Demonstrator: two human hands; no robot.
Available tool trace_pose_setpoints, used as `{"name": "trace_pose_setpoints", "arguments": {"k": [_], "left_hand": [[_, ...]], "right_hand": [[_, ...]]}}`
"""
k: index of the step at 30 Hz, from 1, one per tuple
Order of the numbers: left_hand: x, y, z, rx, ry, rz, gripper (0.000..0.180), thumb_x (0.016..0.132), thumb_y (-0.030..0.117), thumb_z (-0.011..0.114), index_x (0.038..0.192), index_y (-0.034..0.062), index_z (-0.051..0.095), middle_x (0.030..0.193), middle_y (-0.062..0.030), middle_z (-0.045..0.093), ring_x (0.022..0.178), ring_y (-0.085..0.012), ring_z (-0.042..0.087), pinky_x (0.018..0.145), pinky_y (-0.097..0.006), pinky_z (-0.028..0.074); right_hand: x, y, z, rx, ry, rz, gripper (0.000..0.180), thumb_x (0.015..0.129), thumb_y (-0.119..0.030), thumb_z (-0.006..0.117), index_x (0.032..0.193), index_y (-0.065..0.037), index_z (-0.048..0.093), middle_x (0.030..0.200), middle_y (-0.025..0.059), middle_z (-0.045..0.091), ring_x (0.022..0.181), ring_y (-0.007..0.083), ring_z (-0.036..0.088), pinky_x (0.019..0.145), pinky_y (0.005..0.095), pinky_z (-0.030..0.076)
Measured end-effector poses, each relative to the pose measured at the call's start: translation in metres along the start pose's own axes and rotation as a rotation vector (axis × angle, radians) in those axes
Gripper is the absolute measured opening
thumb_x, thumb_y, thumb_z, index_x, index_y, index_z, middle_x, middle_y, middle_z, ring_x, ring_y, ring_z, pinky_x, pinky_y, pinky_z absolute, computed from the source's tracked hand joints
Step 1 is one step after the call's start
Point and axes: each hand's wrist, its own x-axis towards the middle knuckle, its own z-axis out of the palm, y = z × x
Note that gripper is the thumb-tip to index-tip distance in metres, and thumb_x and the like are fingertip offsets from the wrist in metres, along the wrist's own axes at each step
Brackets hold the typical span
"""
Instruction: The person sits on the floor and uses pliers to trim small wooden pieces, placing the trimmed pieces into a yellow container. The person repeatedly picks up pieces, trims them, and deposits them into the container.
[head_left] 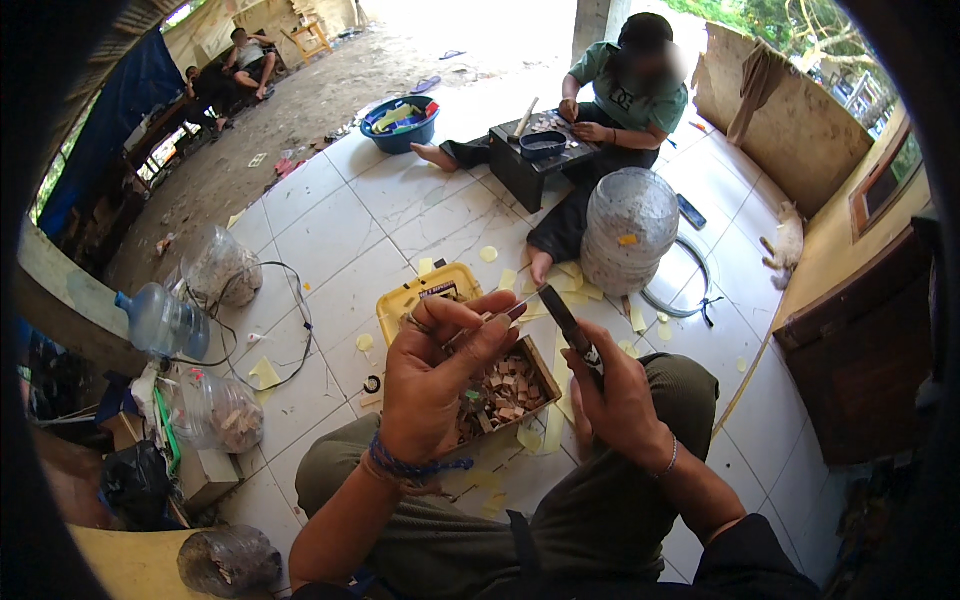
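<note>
My left hand [440, 365] is closed in a pinch on a thin, pale, wire-like piece [521, 308], whose far end comes close to the tool in my other hand. My right hand [625, 395] is wrapped round a long, narrow, dark hand tool [562, 316]. Its exact kind is unclear, and I cannot tell whether its tip touches the thin piece. Beneath both hands sits a shallow wooden box [548, 385] of small brownish-pink chips [505, 392], partly hidden by my left hand. Behind it lies a yellow plastic tray [392, 312].
A person [625, 100] sits across at a low black table [530, 175]. Between us stands a large clear plastic container [632, 225]. A blue basin [402, 135] is farther back. Water bottles [168, 325] and cable lie left; a cat [787, 240] rests right. Yellow scraps litter the tiles.
</note>
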Motion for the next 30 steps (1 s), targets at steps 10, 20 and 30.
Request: {"name": "trace_pose_setpoints", "arguments": {"k": [10,20,30], "left_hand": [[0.0,0.005,-0.01,0.378,0.01,0.1,0.025,0.097,0.005,0.075,0.12,-0.002,0.067,0.108,-0.0111,0.076,0.1,-0.0156,0.073,0.092,-0.031,0.06],[0.005,0.02,-0.023,0.145,-0.17,-0.317,0.021,0.099,0.008,0.072,0.118,0.0032,0.066,0.109,-0.0118,0.074,0.099,-0.0175,0.074,0.091,-0.033,0.062],[0.004,0.012,-0.018,0.332,-0.164,0.105,0.022,0.091,-0.008,0.074,0.11,0.0021,0.068,0.121,-0.0161,0.073,0.115,-0.0217,0.07,0.098,-0.034,0.059]], "right_hand": [[-0.007,0.002,-0.008,0.193,-0.152,0.146,0.033,0.103,-0.005,0.062,0.135,-0.005,0.054,0.09,0.0116,0.069,0.077,0.0189,0.067,0.074,0.0339,0.054],[-0.013,-0.003,-0.035,0.975,-0.78,0.345,0.038,0.11,-0.033,0.054,0.133,-0.002,0.052,0.089,0.0071,0.064,0.081,0.0138,0.059,0.078,0.0303,0.046],[-0.008,0.004,-0.025,0.394,-0.242,0.293,0.036,0.11,-0.01,0.052,0.145,-0.004,0.049,0.103,0.0058,0.074,0.07,0.0065,0.061,0.065,0.0262,0.05]]}}
